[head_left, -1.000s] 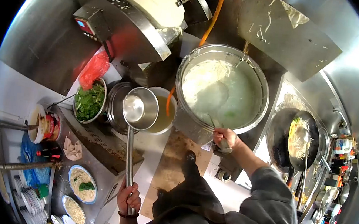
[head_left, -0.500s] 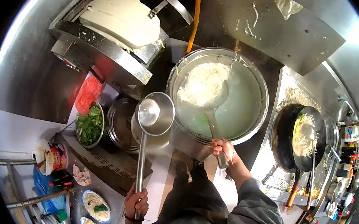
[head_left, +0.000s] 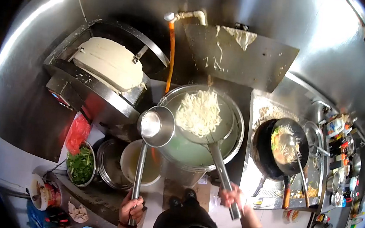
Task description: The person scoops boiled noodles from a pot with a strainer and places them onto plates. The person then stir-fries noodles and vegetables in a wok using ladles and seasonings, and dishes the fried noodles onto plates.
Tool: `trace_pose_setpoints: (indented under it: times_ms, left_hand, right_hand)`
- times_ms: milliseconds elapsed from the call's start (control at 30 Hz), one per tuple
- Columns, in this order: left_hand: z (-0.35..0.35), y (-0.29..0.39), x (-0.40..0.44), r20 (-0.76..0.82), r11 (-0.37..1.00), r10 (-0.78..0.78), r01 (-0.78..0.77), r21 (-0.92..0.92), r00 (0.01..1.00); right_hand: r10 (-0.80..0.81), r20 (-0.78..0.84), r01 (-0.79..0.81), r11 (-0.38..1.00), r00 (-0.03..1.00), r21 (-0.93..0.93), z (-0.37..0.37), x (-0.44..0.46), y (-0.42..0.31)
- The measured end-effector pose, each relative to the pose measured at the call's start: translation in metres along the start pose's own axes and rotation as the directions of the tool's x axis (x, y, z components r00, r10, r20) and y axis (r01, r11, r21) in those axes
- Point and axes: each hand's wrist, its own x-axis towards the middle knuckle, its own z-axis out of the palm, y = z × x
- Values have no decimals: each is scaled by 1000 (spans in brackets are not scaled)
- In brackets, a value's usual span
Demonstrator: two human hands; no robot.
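My left hand [head_left: 131, 208] is closed round the handle of a steel ladle [head_left: 156, 127], whose deep bowl hangs beside the big pot's left rim. In my right hand [head_left: 233, 196] is the handle of a wide strainer [head_left: 218, 139]. A heap of pale noodles [head_left: 199, 112] lies on the strainer, over the large steel pot [head_left: 236, 151] of cloudy liquid. Below the ladle bowl stands a white container [head_left: 153, 180] of yellowish liquid.
Leafy greens [head_left: 80, 166] fill a bowl at the left. A dough block [head_left: 108, 64] rests on a machine behind. Two woks [head_left: 255, 151] stand at the right, one holding food, with a ladle [head_left: 302, 172] in it. An orange hose [head_left: 171, 58] hangs behind the pot.
The strainer has come up from the liquid, bearing the noodles, and my right hand has moved lower in view. The ladle stays in my left hand. The camera view has shifted.
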Motion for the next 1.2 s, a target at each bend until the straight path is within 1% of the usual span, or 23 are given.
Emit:
trace_pose_setpoints:
  times_ms: [67,100,167,200,233,267,300,333,400,467,500,567,600,667,700,733,767,800,867,900,1033,1100,1200]
  left_hand:
    - [1,7,9,22,999,13,-14,41,1000]
    - [1,6,10,16,996,1,-2,85,1000]
    - [6,9,20,56,999,-31,29,29,998]
    - [2,8,21,60,998,-57,58,-9,997]
    - [1,7,20,92,997,-58,62,-43,994]
    - [2,6,21,129,995,-59,70,-78,990]
    - [9,6,20,111,997,-46,53,-63,993]
    - [10,6,20,98,998,-44,49,-48,994]
    - [5,8,21,121,999,-41,41,5,992]
    - [1,9,21,118,999,-45,46,-8,992]
    - [4,11,20,102,999,-47,47,2,994]
    - [8,11,17,65,999,-34,32,35,997]
    - [4,10,17,90,997,-12,5,72,996]
    - [8,12,22,74,993,-9,0,121,997]
    - [9,11,26,74,998,-24,19,68,997]
    - [16,11,29,89,998,-23,19,53,996]
    - [16,10,32,86,999,-19,15,36,996]
    - [13,11,36,80,1000,-19,18,20,997]
    - [22,14,43,56,996,-10,5,94,998]
    - [27,16,46,58,992,2,-9,126,998]
    - [47,21,62,38,949,82,-90,303,996]
    - [50,25,78,32,902,109,-112,417,994]
    - [49,18,104,21,863,175,-164,478,984]
  right_hand:
    - [-94,-277,-5,941,956,-339,-13,-2,47]
    - [-53,-286,-26,964,957,-263,-24,13,69]
    - [-131,-168,103,980,977,-170,-30,48,66]
    - [29,-140,6,970,990,242,-31,66,53]
    - [-6,143,-23,980,990,197,-46,76,49]
    - [16,265,-123,911,964,394,-51,82,48]
    - [86,193,-195,719,977,667,-39,73,42]
    - [94,221,-227,654,971,722,-31,66,38]
    - [20,149,-100,831,989,548,-23,50,38]
    - [-42,94,4,926,995,378,-10,24,28]
    - [-42,66,14,929,997,369,-7,9,22]
    - [-28,-66,36,993,997,116,-25,-20,32]
    - [-62,-88,56,997,994,-61,-35,-27,42]
    - [-5,-364,-27,996,931,-81,-21,-9,82]
    - [-61,-371,-18,978,927,-205,-17,8,89]
    - [-31,-383,-21,991,923,-131,-2,13,68]
    - [79,-35,-64,949,996,308,-24,28,63]
    - [22,318,-237,717,948,656,-45,39,62]
    - [-20,276,-192,669,961,718,-15,29,48]
    - [-24,289,-213,619,957,756,-18,25,49]
    - [-5,251,-178,694,968,698,-4,-5,41]
    - [-34,297,-189,700,954,688,5,-27,29]
    - [-57,309,-160,759,949,631,32,-66,0]
